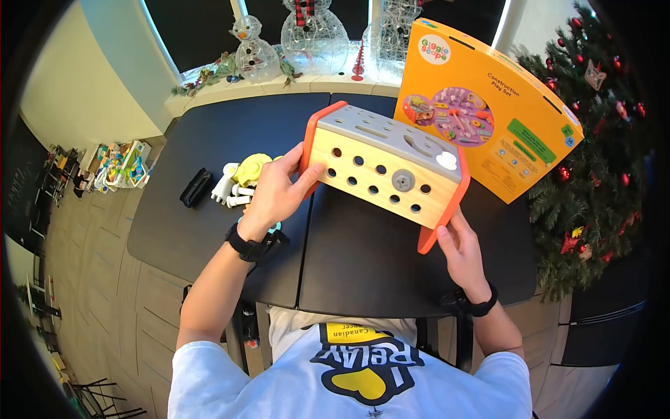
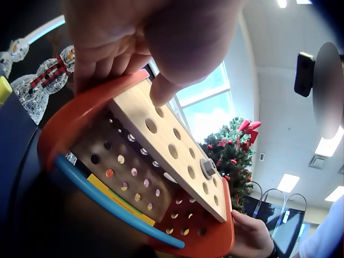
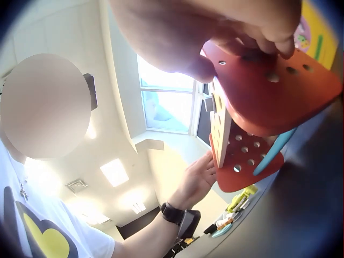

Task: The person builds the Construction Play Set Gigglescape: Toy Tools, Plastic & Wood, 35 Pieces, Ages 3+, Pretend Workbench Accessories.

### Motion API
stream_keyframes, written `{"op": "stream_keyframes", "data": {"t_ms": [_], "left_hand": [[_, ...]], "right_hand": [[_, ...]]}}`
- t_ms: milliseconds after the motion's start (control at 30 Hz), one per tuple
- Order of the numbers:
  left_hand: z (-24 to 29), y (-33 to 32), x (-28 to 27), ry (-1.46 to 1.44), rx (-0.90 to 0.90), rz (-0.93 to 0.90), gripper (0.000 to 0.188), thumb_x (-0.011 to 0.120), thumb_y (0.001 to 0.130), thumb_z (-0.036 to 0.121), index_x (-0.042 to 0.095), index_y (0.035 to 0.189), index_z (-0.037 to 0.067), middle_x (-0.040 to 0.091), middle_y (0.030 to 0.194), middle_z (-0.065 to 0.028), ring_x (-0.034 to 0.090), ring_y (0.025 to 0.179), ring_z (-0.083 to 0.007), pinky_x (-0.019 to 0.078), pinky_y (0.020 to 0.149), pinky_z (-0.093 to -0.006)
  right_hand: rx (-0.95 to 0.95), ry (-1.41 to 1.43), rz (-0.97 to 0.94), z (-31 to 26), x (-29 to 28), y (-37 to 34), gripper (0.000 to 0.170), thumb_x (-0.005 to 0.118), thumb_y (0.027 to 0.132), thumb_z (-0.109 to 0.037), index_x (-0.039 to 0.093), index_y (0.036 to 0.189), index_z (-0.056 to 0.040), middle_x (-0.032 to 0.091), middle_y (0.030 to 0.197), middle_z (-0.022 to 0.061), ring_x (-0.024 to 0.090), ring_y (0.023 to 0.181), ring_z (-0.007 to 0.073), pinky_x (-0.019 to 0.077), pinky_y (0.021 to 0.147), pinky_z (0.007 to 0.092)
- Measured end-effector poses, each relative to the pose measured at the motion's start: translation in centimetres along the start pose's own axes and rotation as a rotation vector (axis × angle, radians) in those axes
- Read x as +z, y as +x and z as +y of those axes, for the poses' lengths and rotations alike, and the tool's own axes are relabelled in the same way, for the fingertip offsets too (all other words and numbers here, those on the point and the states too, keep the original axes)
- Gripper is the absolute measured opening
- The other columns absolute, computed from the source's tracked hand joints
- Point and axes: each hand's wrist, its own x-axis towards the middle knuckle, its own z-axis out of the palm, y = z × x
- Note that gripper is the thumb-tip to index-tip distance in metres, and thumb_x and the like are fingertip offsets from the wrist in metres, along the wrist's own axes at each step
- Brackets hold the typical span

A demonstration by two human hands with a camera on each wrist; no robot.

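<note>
Both hands hold a toy box (image 1: 363, 162) tilted above the dark table, its wooden side with round holes facing the person. The left hand (image 1: 279, 187) grips the red end panel (image 2: 86, 115) at the left, thumb on the wood. At the other end, the right hand (image 1: 462, 253) holds the lower part of the second red panel (image 3: 269, 88), fingers curled over it in the right wrist view. A grey round piece (image 1: 403, 180) sits in the wooden side. A blue bar (image 2: 118, 207) runs along the box's open underside.
Left of the box, yellow and white toy pieces (image 1: 251, 170) lie on the table (image 1: 230, 133), beside a black case (image 1: 197, 187). An orange carton (image 1: 481, 105) stands at the back right. Wire snowmen (image 1: 315, 42) line the sill, and a decorated tree (image 1: 593, 153) is at the right.
</note>
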Motion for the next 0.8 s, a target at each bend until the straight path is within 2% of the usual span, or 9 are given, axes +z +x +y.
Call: {"op": "stream_keyframes", "data": {"t_ms": [167, 200, 300, 333, 433, 533, 633, 733, 800], "left_hand": [[1.5, 0.0, 0.1, -0.036, 0.095, -0.010, 0.056, 0.070, 0.097, 0.025, 0.056, 0.147, 0.001, 0.077, 0.109, -0.0160, 0.072, 0.095, -0.0212, 0.0541, 0.091, -0.0343], [1.6, 0.0, 0.3, -0.064, 0.105, -0.005, 0.058, 0.070, 0.097, 0.024, 0.055, 0.148, 0.002, 0.077, 0.111, -0.0160, 0.071, 0.097, -0.0207, 0.0541, 0.092, -0.0345], [1.9, 0.0, 0.4, -0.144, 0.095, -0.035, 0.064, 0.070, 0.095, 0.023, 0.050, 0.153, 0.003, 0.076, 0.116, -0.0163, 0.070, 0.101, -0.0199, 0.0535, 0.096, -0.0353], [2.1, 0.0, 0.4, -0.171, 0.085, -0.052, 0.066, 0.070, 0.095, 0.022, 0.049, 0.155, 0.003, 0.075, 0.117, -0.0165, 0.070, 0.103, -0.0198, 0.0532, 0.097, -0.0356], [2.4, -0.1, 0.1, -0.149, 0.073, -0.085, 0.070, 0.070, 0.094, 0.020, 0.045, 0.157, 0.002, 0.075, 0.120, -0.0166, 0.070, 0.104, -0.0207, 0.0529, 0.099, -0.0370], [3.2, -0.1, -0.1, -0.266, 0.016, -0.111, 0.073, 0.070, 0.094, 0.019, 0.042, 0.158, 0.002, 0.072, 0.127, -0.0171, 0.069, 0.112, -0.0226, 0.0505, 0.105, -0.0374], [2.6, 0.2, 0.0, -0.222, 0.074, -0.088, 0.075, 0.070, 0.093, 0.020, 0.040, 0.160, 0.001, 0.069, 0.133, -0.0181, 0.066, 0.123, -0.0249, 0.0475, 0.110, -0.0387], [3.1, 0.2, -0.1, -0.208, 0.024, -0.094, 0.077, 0.070, 0.093, 0.021, 0.039, 0.160, 0.001, 0.066, 0.137, -0.0202, 0.062, 0.131, -0.0262, 0.0445, 0.115, -0.0412], [2.7, 0.3, -0.1, -0.202, 0.040, -0.086, 0.076, 0.070, 0.093, 0.021, 0.039, 0.160, 0.001, 0.066, 0.138, -0.0210, 0.062, 0.131, -0.0267, 0.0445, 0.116, -0.0430]], "right_hand": [[0.004, -0.006, 0.059, 0.2, -1.4, 1.0, 0.060, 0.049, 0.113, -0.030, 0.036, 0.158, 0.0068, 0.036, 0.167, 0.0204, 0.037, 0.152, 0.0256, 0.0339, 0.120, 0.0357], [-0.004, -0.030, 0.085, 0.5, -1.5, 1.2, 0.059, 0.044, 0.114, -0.034, 0.039, 0.158, 0.0052, 0.042, 0.164, 0.0180, 0.041, 0.149, 0.0237, 0.0348, 0.119, 0.0350], [0.072, 0.108, 0.082, 0.3, -2.1, 1.8, 0.057, 0.042, 0.115, -0.033, 0.040, 0.157, 0.0055, 0.046, 0.161, 0.0181, 0.047, 0.145, 0.0235, 0.0360, 0.118, 0.0352], [0.077, 0.129, 0.092, 0.4, -2.1, 2.0, 0.057, 0.039, 0.115, -0.033, 0.042, 0.157, 0.0056, 0.051, 0.156, 0.0167, 0.052, 0.138, 0.0226, 0.0376, 0.116, 0.0342], [0.107, 0.133, 0.094, 2.0, -2.7, 2.6, 0.059, 0.037, 0.115, -0.037, 0.043, 0.156, 0.0057, 0.055, 0.152, 0.0156, 0.054, 0.134, 0.0214, 0.0381, 0.115, 0.0330], [0.177, 0.210, 0.051, 1.4, -3.1, 3.2, 0.062, 0.035, 0.116, -0.041, 0.045, 0.154, 0.0061, 0.056, 0.151, 0.0157, 0.053, 0.136, 0.0217, 0.0370, 0.116, 0.0328], [0.172, 0.238, 0.076, 1.6, -3.0, 3.9, 0.064, 0.034, 0.115, -0.044, 0.046, 0.153, 0.0064, 0.057, 0.150, 0.0162, 0.051, 0.139, 0.0216, 0.0355, 0.117, 0.0325], [0.144, 0.240, 0.095, 1.9, -2.9, 4.5, 0.064, 0.033, 0.115, -0.044, 0.046, 0.153, 0.0065, 0.057, 0.150, 0.0157, 0.051, 0.139, 0.0208, 0.0350, 0.117, 0.0322], [0.152, 0.267, 0.082, 2.3, -3.0, 4.8, 0.065, 0.033, 0.115, -0.045, 0.045, 0.154, 0.0062, 0.057, 0.150, 0.0151, 0.050, 0.140, 0.0205, 0.0349, 0.118, 0.0326]]}}
